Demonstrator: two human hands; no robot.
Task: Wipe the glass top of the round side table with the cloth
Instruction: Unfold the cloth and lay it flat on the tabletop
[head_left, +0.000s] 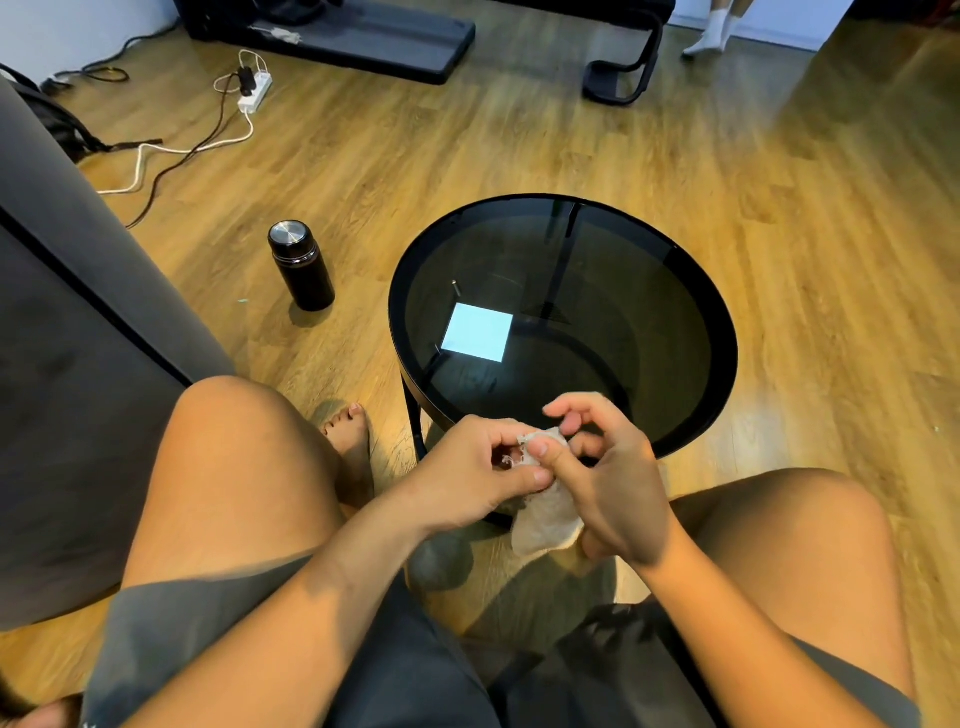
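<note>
Cloth (545, 512) first: from the head camera, the one view there is, it sits low and just right of centre in the frame, a small pale bunched rag pinched between both of the person's hands above their knees. It is not on the glass yet; it hangs just in front of the near rim of the round side table (724, 332).

The left hand (467, 473) has its thumb and fingers closed on the cloth's upper corner. The right hand (610, 483) clamps the other side, thumb pressed across the top, with its two upper fingers lifted free. It looks to me like they are folding or straightening the rag before starting.

The glass top (597, 291) fills the middle right of the frame, dark and smoky, with a bright square reflection (478, 331) left of its centre. Nothing appears to rest on it, though I cannot rule out small specks.

To do this step well, I would say make a flat pad of the cloth, not a ball, so more of it meets the glass. One hand can then carry it; the other might steady the rim, since the table looks light on thin legs. Overlapping strokes from the far edge back toward the knees should avoid missed bands. Dark glass shows streaks readily.

A black flask (300, 265) stands on the wooden floor (519, 135) at centre left, well apart from the table.
</note>
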